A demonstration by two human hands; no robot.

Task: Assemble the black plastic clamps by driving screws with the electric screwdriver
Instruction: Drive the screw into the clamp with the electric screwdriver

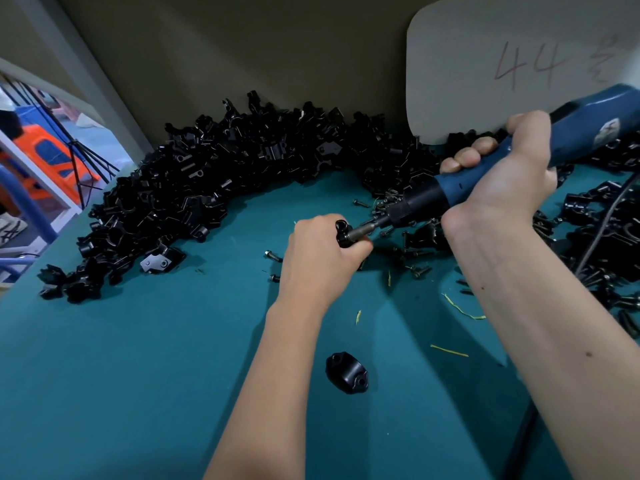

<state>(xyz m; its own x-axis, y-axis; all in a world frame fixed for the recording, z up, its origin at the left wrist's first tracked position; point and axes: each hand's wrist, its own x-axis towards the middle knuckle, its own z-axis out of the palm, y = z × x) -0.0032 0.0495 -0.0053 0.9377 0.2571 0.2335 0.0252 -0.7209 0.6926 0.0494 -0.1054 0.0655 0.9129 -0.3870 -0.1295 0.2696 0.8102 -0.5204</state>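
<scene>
step: driving screw | left hand (320, 258) grips clamp (343, 233) | right hand (509, 174) grips screwdriver (485, 178), bit in clamp | next: hold the bit straight, seat the screw

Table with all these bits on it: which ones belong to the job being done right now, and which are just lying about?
In use:
- electric screwdriver, gripped by right hand
- clamp, held by left hand
- loose screws
- pile of black parts

Lying about:
- white card marked 44
- yellow shreds
- orange object beyond table
</scene>
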